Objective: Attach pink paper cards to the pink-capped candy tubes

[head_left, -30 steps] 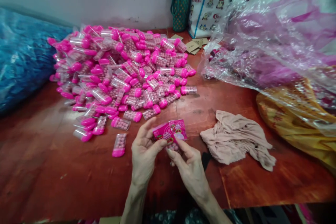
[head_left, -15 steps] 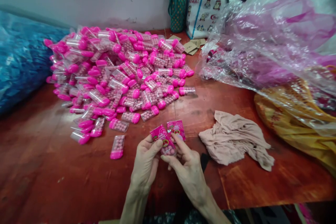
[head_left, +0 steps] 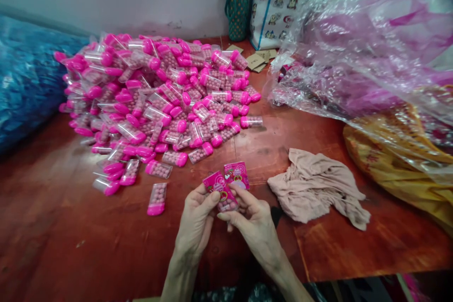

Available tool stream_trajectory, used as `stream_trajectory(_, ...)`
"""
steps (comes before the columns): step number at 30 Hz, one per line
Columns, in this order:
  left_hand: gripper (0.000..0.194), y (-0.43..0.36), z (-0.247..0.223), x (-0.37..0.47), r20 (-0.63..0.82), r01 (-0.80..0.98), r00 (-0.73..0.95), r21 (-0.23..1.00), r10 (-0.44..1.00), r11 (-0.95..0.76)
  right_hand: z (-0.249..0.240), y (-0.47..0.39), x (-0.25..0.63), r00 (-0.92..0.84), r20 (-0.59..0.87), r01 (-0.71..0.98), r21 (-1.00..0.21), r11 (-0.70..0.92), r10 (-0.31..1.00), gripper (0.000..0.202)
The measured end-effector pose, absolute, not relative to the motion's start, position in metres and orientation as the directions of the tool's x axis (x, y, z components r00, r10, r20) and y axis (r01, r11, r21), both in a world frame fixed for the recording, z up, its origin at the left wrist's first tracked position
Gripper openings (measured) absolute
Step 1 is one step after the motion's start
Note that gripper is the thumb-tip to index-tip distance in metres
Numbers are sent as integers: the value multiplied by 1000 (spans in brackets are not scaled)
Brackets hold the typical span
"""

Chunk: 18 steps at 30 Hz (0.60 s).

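Observation:
My left hand (head_left: 198, 219) pinches the left edge of a small clear candy container (head_left: 227, 204) with pink balls inside. A pink printed label (head_left: 216, 184) lies over the upper part of it, under my left thumb. On the other side, my right hand (head_left: 257, 226) is closed on the container's lower right end. A second pink label (head_left: 238, 172) sits just behind, by my right fingertips; whether they hold it I cannot tell. Left of my hands, one candy container (head_left: 157, 198) with a pink cap lies apart from the large pile (head_left: 170, 99).
A crumpled beige cloth (head_left: 318, 186) lies right of my hands. Beyond it are a yellow bag (head_left: 385, 155) and clear-and-pink plastic sheeting (head_left: 354, 56). A blue bag (head_left: 28, 80) borders the pile at left. Cardboard pieces (head_left: 256, 61) and a white tote (head_left: 269, 9) stand behind.
My right index finger has shifted slightly down and right, uncovering more of the label and container. Both hands keep hold of the container. The view has shifted slightly.

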State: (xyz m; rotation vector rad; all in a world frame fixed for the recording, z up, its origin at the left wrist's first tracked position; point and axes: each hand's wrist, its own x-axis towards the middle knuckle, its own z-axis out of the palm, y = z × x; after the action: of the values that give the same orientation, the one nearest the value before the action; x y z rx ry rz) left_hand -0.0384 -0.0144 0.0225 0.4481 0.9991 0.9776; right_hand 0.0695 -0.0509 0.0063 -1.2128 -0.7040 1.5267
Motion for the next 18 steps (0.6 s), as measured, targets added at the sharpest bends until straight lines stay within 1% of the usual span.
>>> stream_trajectory(10, 19, -20, 17, -39, -494, -445, 128, 746, 860, 495, 4, -48, 67, -11, -381, -460, -819, -343, 924, 39)
stream_trajectory(18, 19, -22, 14, -45, -497, -432, 107, 757, 861, 490, 0, -47, 61, -40, -385, -482, -801, -355, 922, 37)
